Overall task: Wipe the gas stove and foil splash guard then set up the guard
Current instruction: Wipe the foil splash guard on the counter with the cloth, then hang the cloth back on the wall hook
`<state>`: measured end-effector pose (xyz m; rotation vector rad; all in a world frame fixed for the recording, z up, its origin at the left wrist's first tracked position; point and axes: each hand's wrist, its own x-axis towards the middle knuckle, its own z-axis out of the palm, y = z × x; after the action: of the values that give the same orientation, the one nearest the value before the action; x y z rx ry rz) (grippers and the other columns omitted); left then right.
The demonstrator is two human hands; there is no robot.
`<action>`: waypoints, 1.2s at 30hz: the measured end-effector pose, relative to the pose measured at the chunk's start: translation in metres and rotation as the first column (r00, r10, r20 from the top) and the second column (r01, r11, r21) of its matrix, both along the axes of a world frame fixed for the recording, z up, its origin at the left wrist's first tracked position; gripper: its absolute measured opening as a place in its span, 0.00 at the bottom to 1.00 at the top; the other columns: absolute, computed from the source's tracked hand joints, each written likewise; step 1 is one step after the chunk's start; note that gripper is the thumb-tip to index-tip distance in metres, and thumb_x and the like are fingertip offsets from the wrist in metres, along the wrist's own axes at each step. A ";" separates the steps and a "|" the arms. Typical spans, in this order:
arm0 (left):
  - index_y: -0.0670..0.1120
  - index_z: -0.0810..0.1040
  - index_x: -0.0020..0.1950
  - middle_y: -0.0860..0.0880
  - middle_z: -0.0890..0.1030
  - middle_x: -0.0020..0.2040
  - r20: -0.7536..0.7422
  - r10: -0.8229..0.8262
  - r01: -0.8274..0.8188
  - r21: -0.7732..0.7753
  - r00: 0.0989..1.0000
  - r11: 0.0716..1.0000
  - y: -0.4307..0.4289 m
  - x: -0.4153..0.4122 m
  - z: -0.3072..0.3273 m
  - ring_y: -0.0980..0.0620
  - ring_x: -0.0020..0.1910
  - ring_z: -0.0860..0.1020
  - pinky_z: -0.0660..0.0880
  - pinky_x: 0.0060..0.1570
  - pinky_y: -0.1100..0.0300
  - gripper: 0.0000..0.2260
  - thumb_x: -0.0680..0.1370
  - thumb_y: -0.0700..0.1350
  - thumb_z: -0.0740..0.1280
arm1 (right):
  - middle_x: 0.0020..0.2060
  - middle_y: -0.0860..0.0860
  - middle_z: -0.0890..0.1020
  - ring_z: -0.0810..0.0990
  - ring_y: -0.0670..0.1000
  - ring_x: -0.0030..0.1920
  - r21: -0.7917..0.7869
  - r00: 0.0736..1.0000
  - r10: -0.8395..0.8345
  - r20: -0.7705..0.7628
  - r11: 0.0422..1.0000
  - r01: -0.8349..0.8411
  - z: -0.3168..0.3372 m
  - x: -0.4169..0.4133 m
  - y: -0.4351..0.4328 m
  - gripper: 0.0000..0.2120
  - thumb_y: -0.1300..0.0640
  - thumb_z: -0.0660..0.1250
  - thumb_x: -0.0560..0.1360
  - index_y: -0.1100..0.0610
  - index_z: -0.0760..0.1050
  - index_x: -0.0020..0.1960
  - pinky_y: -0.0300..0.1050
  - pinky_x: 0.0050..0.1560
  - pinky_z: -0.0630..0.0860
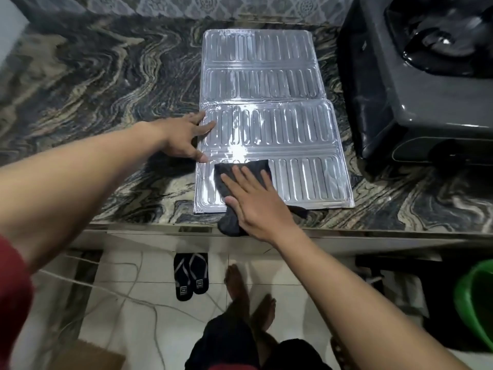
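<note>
The silver foil splash guard [266,102] lies unfolded and flat on the marbled countertop [106,84], its ribbed panels running away from me. My left hand [184,137] rests spread on the guard's left edge, fingers apart, holding nothing. My right hand [253,201] lies flat on a dark grey cloth [232,222] pressed against the nearest panel; part of the cloth hangs over the counter's front edge. The dark gas stove [416,84] stands to the right of the guard, its burner at the top right corner.
Patterned tiles [213,6] line the wall behind the counter. Below the counter edge lie black flip-flops [190,276], white cables [128,292] on the tiled floor, a green basin [477,297] at right and a cardboard box [88,356]. My bare feet stand near the counter.
</note>
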<state>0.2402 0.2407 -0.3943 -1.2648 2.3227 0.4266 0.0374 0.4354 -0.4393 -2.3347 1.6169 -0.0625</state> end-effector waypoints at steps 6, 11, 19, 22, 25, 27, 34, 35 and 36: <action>0.57 0.44 0.81 0.48 0.38 0.81 -0.025 0.021 -0.021 0.001 0.999 1.000 -0.001 0.001 -0.004 0.45 0.80 0.45 0.48 0.77 0.50 0.47 0.72 0.64 0.70 | 0.80 0.50 0.50 0.44 0.50 0.79 0.016 0.957 -0.284 0.055 0.959 0.284 -0.002 -0.085 0.006 0.26 0.45 0.45 0.84 0.50 0.49 0.80 0.54 0.77 0.37; 0.55 0.45 0.81 0.46 0.41 0.82 0.012 0.026 -0.026 -0.035 1.000 0.999 0.003 -0.009 0.006 0.44 0.80 0.49 0.53 0.77 0.50 0.49 0.71 0.65 0.71 | 0.78 0.55 0.60 0.52 0.53 0.79 0.016 0.856 -0.478 0.198 0.875 0.485 0.001 -0.095 0.004 0.22 0.54 0.52 0.84 0.57 0.60 0.77 0.53 0.77 0.40; 0.55 0.54 0.81 0.47 0.49 0.82 -0.246 -0.043 0.015 -0.116 0.968 0.993 0.048 -0.061 0.039 0.43 0.79 0.57 0.55 0.75 0.45 0.40 0.74 0.58 0.71 | 0.49 0.53 0.82 0.81 0.55 0.52 0.352 0.434 -0.638 0.636 0.741 0.572 0.053 -0.098 -0.004 0.09 0.60 0.59 0.81 0.53 0.77 0.55 0.48 0.55 0.76; 0.57 0.61 0.79 0.49 0.59 0.80 -0.576 -0.031 0.059 0.029 0.817 0.998 0.074 -0.095 0.065 0.47 0.78 0.60 0.54 0.75 0.48 0.37 0.73 0.62 0.71 | 0.47 0.50 0.82 0.79 0.53 0.52 0.476 0.295 -0.637 0.712 0.747 0.464 0.078 -0.103 -0.007 0.10 0.64 0.60 0.81 0.55 0.78 0.55 0.47 0.57 0.74; 0.56 0.71 0.73 0.51 0.74 0.72 -0.717 0.065 0.095 0.181 0.694 0.979 0.088 -0.118 0.090 0.53 0.70 0.72 0.68 0.66 0.60 0.29 0.73 0.56 0.74 | 0.55 0.62 0.80 0.77 0.58 0.56 0.589 0.059 -0.615 0.786 0.775 0.231 0.101 -0.102 -0.005 0.12 0.66 0.57 0.81 0.65 0.75 0.60 0.53 0.62 0.72; 0.51 0.81 0.62 0.50 0.84 0.59 -0.780 0.094 0.108 0.203 0.619 0.973 0.089 -0.128 0.107 0.53 0.58 0.81 0.74 0.55 0.64 0.15 0.75 0.48 0.74 | 0.61 0.67 0.77 0.76 0.60 0.60 0.604 -0.067 -0.601 0.796 0.784 0.141 0.115 -0.105 -0.006 0.16 0.65 0.56 0.81 0.69 0.70 0.66 0.56 0.66 0.70; 0.44 0.82 0.46 0.44 0.85 0.44 -0.885 0.146 -0.052 0.137 0.443 0.989 0.075 -0.138 0.168 0.48 0.43 0.83 0.80 0.51 0.45 0.07 0.74 0.47 0.70 | 0.59 0.57 0.82 0.80 0.55 0.62 0.489 -0.047 -0.488 0.872 0.859 0.155 0.167 -0.100 -0.014 0.22 0.50 0.69 0.76 0.59 0.72 0.66 0.53 0.64 0.74; 0.43 0.81 0.45 0.44 0.84 0.43 -0.889 0.147 -0.078 0.125 0.433 0.989 0.071 -0.138 0.176 0.49 0.41 0.81 0.80 0.49 0.44 0.09 0.73 0.48 0.69 | 0.56 0.53 0.84 0.82 0.52 0.59 0.452 0.071 -0.486 0.871 0.850 0.271 0.173 -0.099 -0.015 0.23 0.51 0.74 0.72 0.56 0.73 0.63 0.52 0.61 0.76; 0.42 0.80 0.44 0.44 0.83 0.40 -0.894 0.141 -0.101 0.108 0.424 0.989 0.068 -0.138 0.184 0.50 0.38 0.79 0.80 0.47 0.44 0.10 0.72 0.48 0.69 | 0.53 0.50 0.85 0.83 0.48 0.55 0.390 0.193 -0.482 0.855 0.841 0.374 0.178 -0.099 -0.017 0.22 0.54 0.76 0.70 0.54 0.73 0.60 0.49 0.58 0.78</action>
<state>0.1022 0.3084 -0.2103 -1.3699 3.0251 1.5451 -0.0611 0.4181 -0.2611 -1.1043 1.4088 -1.2159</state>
